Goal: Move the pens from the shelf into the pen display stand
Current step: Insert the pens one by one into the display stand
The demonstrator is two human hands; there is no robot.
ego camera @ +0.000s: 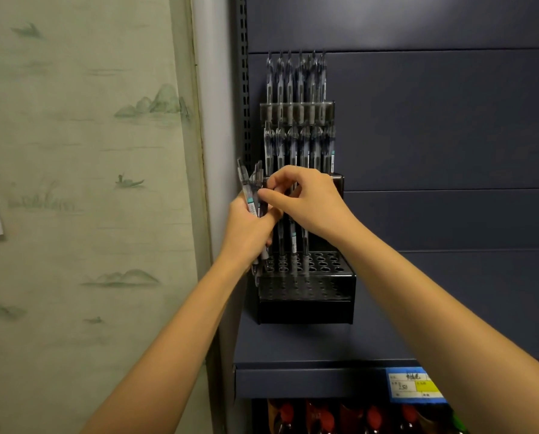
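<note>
Landscape wallpaper [73,151] at left; blue price label [415,385] above bottles [324,418] (reddish tops).

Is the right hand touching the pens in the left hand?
Touching. In the head view, the right hand pinches the bundle of pens that the left hand grips.

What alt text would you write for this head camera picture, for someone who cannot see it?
A person's left hand grips a bunch of pens while the right hand pinches one pen from it, in front of a black pen display stand whose upper rows hold pens.
</note>
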